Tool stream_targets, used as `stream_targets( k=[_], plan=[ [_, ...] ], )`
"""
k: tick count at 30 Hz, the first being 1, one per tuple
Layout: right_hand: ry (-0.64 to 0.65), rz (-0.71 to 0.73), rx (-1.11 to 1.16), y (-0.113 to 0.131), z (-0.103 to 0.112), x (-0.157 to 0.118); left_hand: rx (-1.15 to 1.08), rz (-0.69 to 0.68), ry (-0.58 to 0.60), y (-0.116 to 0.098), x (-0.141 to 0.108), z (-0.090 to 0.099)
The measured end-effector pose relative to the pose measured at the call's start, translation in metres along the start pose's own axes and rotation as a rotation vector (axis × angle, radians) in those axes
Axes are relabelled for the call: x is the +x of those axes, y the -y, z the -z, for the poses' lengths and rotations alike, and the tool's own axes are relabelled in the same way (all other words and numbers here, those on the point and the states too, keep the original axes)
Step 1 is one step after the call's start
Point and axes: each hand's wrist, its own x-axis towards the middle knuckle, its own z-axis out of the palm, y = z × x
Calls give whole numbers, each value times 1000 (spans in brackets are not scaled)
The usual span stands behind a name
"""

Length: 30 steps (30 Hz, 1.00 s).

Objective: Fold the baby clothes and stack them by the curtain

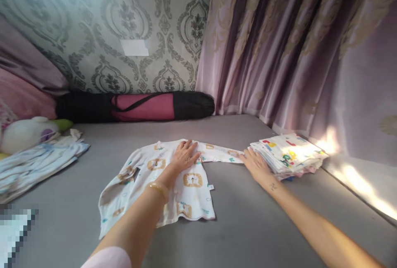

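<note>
A small white long-sleeved shirt (156,179) with tan lion faces and green leaves lies spread on the grey bed surface. My left hand (185,155) rests palm down near its shoulder, fingers stretched out flat on the cloth. One sleeve (220,153) runs straight out to the right. At its cuff is my right hand (256,164), fingers extended and touching the sleeve end; the cuff is partly hidden under them. The other sleeve (116,191) slopes down to the left. Just beyond my right hand sits a stack of folded clothes (290,152), with a colourful print on top.
A long black and pink bag (142,106) lies along the patterned wall. Striped cloth (40,164) and a white plush toy (23,133) are at the left. Purple curtains (279,44) hang along the right edge. A pixelated pale object (14,235) is at lower left.
</note>
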Motion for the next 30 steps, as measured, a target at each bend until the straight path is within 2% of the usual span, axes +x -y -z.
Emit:
stream_targets(
  k=[3,5,7,10,12,16,20,24,30],
  plan=[
    [109,-58,10,-10,-20,-8,11,7,16,-3,-1,1],
    [183,-97,32,-13,-18,-1,9,9,2,-3,-2,2],
    [208,-104,76,-9,-8,16,-2,-5,-15,-4,-2,4],
    [135,-48,265,11,10,54,-46,-52,-28,-5,-2,8],
    [146,-53,455,31,15,81,-83,-77,-31,-5,-2,9],
    [160,-22,626,70,9,127,-137,-88,-17,-3,-1,6],
    [210,-18,652,85,-3,157,-143,-70,10,-2,1,5],
    [248,-23,635,86,-7,169,-134,-47,61,-1,3,6],
    [29,-46,557,97,-13,153,-59,-17,186,-3,2,8]
  ],
)
